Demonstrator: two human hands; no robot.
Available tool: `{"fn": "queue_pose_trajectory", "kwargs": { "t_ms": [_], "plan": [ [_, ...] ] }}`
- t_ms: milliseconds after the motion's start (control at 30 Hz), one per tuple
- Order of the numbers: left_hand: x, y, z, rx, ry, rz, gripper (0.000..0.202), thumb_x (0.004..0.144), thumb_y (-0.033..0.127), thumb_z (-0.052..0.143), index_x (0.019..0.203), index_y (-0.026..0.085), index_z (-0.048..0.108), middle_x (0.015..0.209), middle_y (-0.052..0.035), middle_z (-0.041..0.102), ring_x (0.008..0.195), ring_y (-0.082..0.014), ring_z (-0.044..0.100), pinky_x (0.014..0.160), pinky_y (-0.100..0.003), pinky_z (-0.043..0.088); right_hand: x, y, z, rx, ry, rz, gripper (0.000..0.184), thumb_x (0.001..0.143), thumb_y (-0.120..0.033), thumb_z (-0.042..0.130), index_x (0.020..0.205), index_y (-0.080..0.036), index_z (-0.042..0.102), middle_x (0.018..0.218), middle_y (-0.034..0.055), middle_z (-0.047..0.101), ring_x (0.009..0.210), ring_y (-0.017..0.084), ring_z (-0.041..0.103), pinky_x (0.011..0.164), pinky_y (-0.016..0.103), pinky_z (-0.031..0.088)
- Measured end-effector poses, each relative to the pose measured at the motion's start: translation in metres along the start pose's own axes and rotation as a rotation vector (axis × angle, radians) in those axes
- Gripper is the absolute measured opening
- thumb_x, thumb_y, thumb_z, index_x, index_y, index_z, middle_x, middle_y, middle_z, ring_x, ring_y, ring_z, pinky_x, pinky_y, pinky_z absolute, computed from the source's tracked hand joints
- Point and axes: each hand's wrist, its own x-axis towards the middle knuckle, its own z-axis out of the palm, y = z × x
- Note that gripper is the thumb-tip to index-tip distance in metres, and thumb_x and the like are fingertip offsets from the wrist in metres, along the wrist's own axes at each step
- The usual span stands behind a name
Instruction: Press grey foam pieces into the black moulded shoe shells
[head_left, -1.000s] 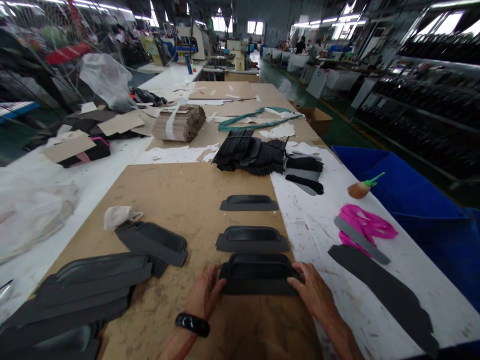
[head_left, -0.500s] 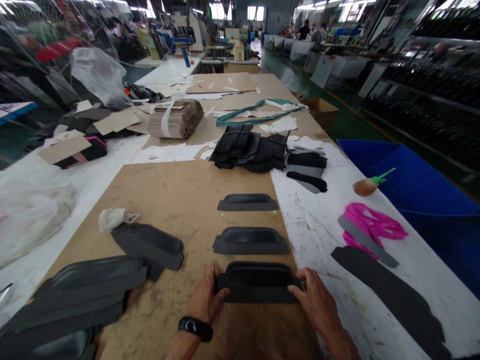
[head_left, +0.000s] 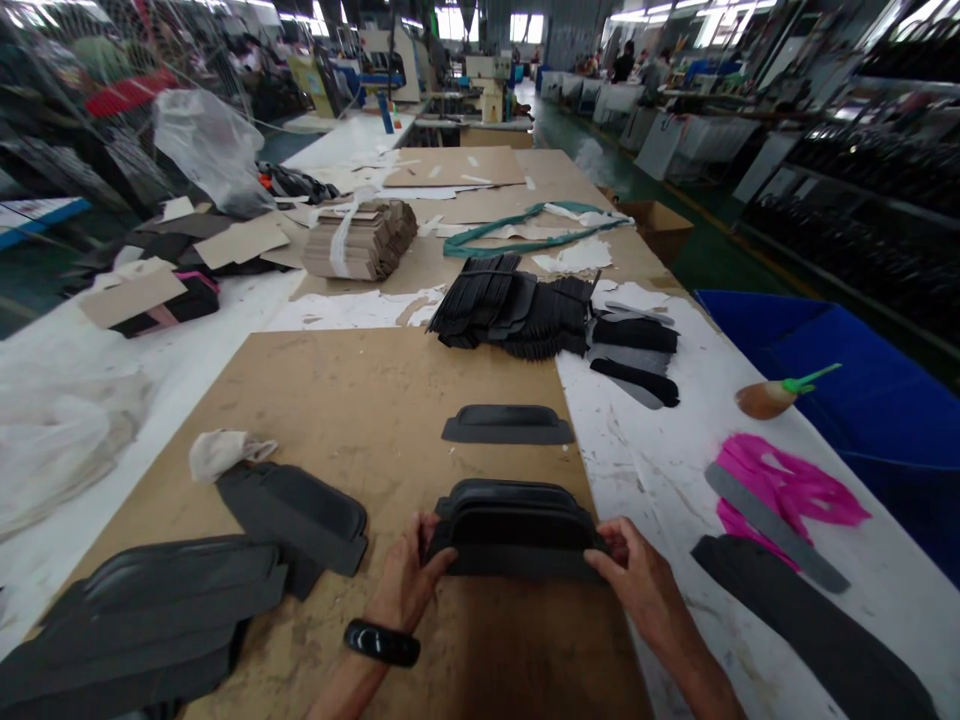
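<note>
My left hand (head_left: 409, 580) and my right hand (head_left: 634, 575) each grip one end of a black moulded piece (head_left: 517, 535), lifted a little off the brown board (head_left: 360, 400). It overlaps a second black moulded piece (head_left: 510, 492) just behind it. A third one (head_left: 508, 425) lies flat further back on the board. My left wrist wears a black band (head_left: 381, 643).
Dark grey moulded pieces (head_left: 292, 515) and a larger pile (head_left: 142, 620) lie to the left, beside a white rag (head_left: 221, 450). Black strips (head_left: 517, 305) are stacked at the back. On the right lie pink scraps (head_left: 787, 490), a brown bottle (head_left: 772, 397) and a blue bin (head_left: 847, 390).
Both hands have lifted the nearest black piece and carried it forward over the second one. The view has shifted slightly.
</note>
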Motion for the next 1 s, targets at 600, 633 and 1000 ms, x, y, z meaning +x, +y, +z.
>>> {"fn": "queue_pose_trajectory", "kwargs": {
  "t_ms": [600,633,1000],
  "plan": [
    [0.032,0.005,0.0,0.141,-0.163,-0.12,0.033,0.061,0.015,0.054,0.091,0.018,0.04,0.094,-0.004,0.053,0.088,-0.0186,0.05,0.078,-0.029,0.036,0.038,-0.007,0.007,-0.21,-0.197,0.066,0.025,0.067,-0.035,0.051,0.086,-0.019,0.054,0.09,0.0042,0.06,0.086,0.019,0.058,0.077,0.027,0.042],
    [0.033,0.005,-0.001,0.116,-0.172,-0.134,0.032,0.062,0.015,0.053,0.09,0.019,0.039,0.092,-0.0035,0.053,0.086,-0.0184,0.05,0.077,-0.029,0.036,0.042,-0.009,0.006,-0.205,-0.206,0.055,0.024,0.065,-0.035,0.053,0.083,-0.019,0.055,0.087,0.0037,0.061,0.085,0.02,0.058,0.077,0.027,0.042],
    [0.134,0.022,-0.038,0.0,-0.087,-0.032,0.045,0.066,0.026,0.059,0.106,0.017,0.041,0.092,-0.0038,0.056,0.086,-0.0192,0.055,0.073,-0.029,0.043,0.14,-0.06,-0.014,-0.044,-0.222,-0.081,0.044,0.067,-0.041,0.053,0.104,-0.018,0.053,0.102,0.0051,0.059,0.095,0.021,0.055,0.082,0.029,0.041]
  ]
}}
